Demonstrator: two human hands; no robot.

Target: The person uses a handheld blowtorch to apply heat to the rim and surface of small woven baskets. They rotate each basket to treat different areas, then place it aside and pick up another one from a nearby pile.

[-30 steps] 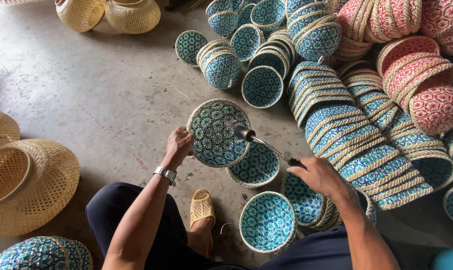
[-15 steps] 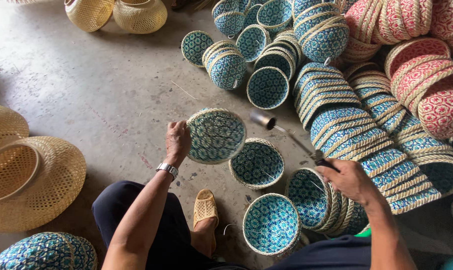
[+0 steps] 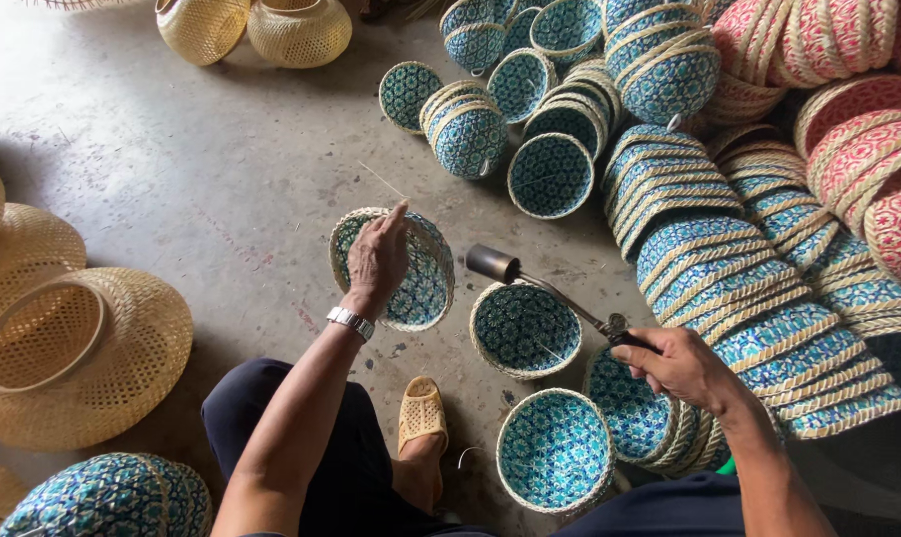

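Basket (image 3: 422,281) now tilted, torch (image 3: 560,293) lower.

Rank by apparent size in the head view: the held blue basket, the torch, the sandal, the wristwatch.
1. Held blue basket, in the left hand.
2. Torch, in the right hand: longer but far thinner, so that ranking is unsure.
3. Sandal.
4. Wristwatch.

We are looking at a basket-weaving workshop: stacked blue woven baskets (image 3: 729,268), red ones (image 3: 868,149) and plain bamboo shades (image 3: 73,348) are crowding a concrete floor (image 3: 172,169).
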